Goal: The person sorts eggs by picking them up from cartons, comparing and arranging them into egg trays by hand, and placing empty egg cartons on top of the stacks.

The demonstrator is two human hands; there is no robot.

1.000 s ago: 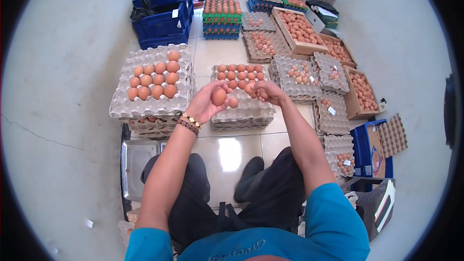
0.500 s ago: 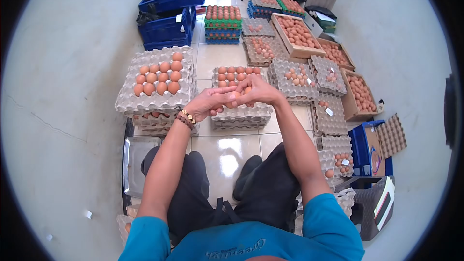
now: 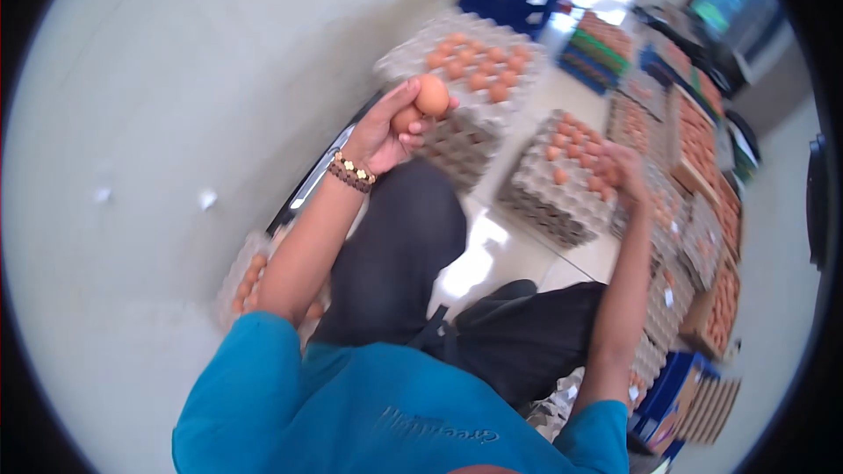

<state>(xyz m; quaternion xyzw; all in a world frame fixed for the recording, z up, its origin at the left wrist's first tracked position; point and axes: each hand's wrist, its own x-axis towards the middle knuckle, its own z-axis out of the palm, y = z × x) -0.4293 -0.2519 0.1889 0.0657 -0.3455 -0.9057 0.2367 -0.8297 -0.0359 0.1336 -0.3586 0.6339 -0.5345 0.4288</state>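
My left hand [image 3: 384, 132] is closed around two brown eggs. One egg [image 3: 432, 95] sits up by the thumb and fingertips; a second egg [image 3: 407, 118] lies lower against the palm. Behind that hand stands a stack of grey pulp trays, its top tray [image 3: 404, 57] partly filled with brown eggs. My right hand [image 3: 625, 174] reaches over the right side of another egg tray [image 3: 536, 177], its fingers down among the eggs [image 3: 575, 140]. Motion blur hides whether those fingers grip an egg.
Blue crates [image 3: 505, 0] stand at the back by the wall. Stacked green and blue trays [image 3: 597, 53] of eggs are farther off. Along the right are wooden boxes [image 3: 694, 145] of eggs and more pulp trays. Eggs in a tray [image 3: 250, 285] sit beside my left elbow.
My hands, together over the middle tray before, have parted. The left has drawn back left with two eggs; the right has gone to the middle tray. The view has turned and tilted.
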